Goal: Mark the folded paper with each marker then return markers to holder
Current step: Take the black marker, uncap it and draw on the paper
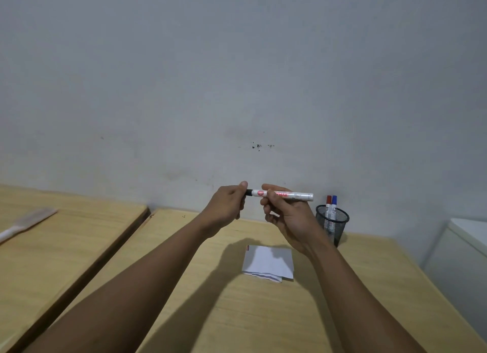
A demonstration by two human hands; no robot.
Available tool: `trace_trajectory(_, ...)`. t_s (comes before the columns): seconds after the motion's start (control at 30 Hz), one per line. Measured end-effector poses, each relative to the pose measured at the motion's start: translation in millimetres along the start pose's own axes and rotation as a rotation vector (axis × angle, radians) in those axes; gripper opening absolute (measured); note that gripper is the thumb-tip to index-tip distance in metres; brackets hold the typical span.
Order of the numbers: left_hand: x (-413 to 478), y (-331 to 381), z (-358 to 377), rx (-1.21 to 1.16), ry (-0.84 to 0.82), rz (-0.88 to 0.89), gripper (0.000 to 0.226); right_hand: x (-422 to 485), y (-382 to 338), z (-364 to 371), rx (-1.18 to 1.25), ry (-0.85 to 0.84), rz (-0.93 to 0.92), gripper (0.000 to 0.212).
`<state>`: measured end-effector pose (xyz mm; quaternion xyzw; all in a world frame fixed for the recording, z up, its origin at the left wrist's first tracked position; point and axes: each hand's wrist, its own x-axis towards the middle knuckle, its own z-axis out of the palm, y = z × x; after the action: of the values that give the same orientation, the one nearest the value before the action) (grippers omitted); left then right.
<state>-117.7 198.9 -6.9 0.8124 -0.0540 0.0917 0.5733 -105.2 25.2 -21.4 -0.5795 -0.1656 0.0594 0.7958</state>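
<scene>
Above the wooden table (263, 313), both hands hold one white marker (283, 195) level in the air. The left hand (228, 203) is closed on its black cap (248, 192), and the right hand (287, 215) has its fingers wrapped around the barrel. Below them the folded paper (268, 263) lies flat on the table. To the right, a black mesh holder (332, 225) stands with a red-capped marker (328, 206) and a blue-capped marker (334, 206) inside.
</scene>
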Motion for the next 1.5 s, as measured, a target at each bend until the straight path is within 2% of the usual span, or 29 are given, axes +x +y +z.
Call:
trace_trajectory(0.17,7,-13,0,-0.012,0.029,-0.031,0.051,5,12,-4,-0.011,-0.053,0.031,0.026)
trace_trajectory(0.37,15,-39,2,-0.04,0.021,-0.114,0.038,7,36,-15,-0.067,0.033,0.03,0.018)
trace_trajectory(0.47,22,-61,3,0.102,0.041,-0.114,0.025,7,46,-23,-0.101,0.07,0.036,0.019)
trace_trajectory(0.67,31,-98,13,0.539,0.017,-0.101,0.005,9,66,-36,-0.172,0.127,0.059,0.021)
trace_trajectory(0.83,35,-116,22,0.779,0.017,-0.053,0.023,11,77,-44,-0.171,0.178,0.074,0.021)
trace_trajectory(1.1,32,-133,25,0.815,0.019,-0.035,0.039,17,82,-42,-0.217,0.23,0.024,0.01)
trace_trajectory(1.2,20,-128,25,0.801,0.169,0.059,0.047,20,82,-41,-0.296,0.198,-0.001,0.01)
trace_trajectory(1.27,8,-122,26,0.736,0.251,0.15,0.036,23,86,-42,-0.389,0.186,0.007,0.013)
trace_trajectory(1.37,-16,-116,34,0.758,0.172,0.226,0.022,26,98,-44,-0.512,0.145,0.074,0.014)
trace_trajectory(1.5,-28,-129,42,0.853,-0.041,0.185,0.03,27,113,-46,-0.565,0.15,0.11,0.012)
